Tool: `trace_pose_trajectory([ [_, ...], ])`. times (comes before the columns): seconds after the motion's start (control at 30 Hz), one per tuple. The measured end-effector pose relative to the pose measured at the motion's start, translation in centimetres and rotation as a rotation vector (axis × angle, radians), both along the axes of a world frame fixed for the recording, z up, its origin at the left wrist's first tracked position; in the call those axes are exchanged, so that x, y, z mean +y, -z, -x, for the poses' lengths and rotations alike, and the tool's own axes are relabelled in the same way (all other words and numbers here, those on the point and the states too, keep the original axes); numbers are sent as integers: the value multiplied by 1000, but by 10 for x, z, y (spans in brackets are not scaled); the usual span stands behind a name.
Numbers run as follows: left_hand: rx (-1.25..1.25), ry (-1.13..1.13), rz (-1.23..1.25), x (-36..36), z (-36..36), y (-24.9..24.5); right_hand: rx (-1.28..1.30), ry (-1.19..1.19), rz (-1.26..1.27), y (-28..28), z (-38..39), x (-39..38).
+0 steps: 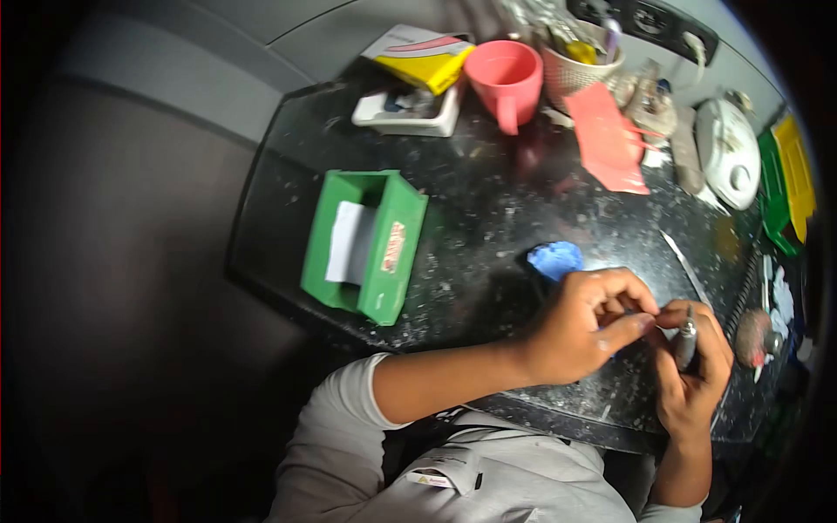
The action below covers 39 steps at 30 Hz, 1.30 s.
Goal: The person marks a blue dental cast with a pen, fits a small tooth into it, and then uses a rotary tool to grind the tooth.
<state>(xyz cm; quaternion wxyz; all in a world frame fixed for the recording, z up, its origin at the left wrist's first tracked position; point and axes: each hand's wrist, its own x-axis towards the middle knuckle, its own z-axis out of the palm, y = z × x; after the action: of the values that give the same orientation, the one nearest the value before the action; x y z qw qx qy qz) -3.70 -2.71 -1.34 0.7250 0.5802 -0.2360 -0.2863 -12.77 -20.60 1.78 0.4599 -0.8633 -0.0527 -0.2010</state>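
Observation:
My right hand (702,362) is wrapped round a metal rotary handpiece (686,342), its narrow tip pointing up. Close beside it, the fingers of my left hand (580,327) are pinched together at the right hand's fingertips. Whatever sits in that pinch is too small and too covered to name. A rough blue lump (555,260) rests on the black worktop (488,218) just beyond my left hand. Past my right hand lies a slim, pointed metal tool (683,266).
At left stands a green bin (405,253) with white paper inside. Along the back are a white tray (405,122), a yellow-and-white box (423,57), a pink mug (504,78), a pot of tools (580,74), a pink sheet (606,144) and a white device (731,157). A coiled cord (748,283) runs at right.

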Motion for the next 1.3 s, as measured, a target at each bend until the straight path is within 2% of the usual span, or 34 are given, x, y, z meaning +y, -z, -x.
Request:
trace_pose_trajectory([
  [0.3, -115, -21, 45, 2, -1, -5, 100, 61, -67, 0, 1, 0],
  [0.4, -144, -23, 61, 2, -1, -2, 198, 94, -181, -3, 4, 2],
  [0.77, -64, 47, -16, 6, -2, -3, 320, 33, -388, -11, 3, -1],
  [1.07, -20, 53, 48, 6, -2, -3, 316, 32, -382, -10, 3, -3],
  [1.17, -9, 33, 89, 4, -2, -2, 359, 6, -439, -8, 4, -5],
  [1.23, -12, 16, 109, 3, -2, 0, 269, 45, -585, -4, 3, -2],
  [1.3, 13, 17, 147, 3, -3, 3, 319, 57, -576, -7, 7, -5],
])
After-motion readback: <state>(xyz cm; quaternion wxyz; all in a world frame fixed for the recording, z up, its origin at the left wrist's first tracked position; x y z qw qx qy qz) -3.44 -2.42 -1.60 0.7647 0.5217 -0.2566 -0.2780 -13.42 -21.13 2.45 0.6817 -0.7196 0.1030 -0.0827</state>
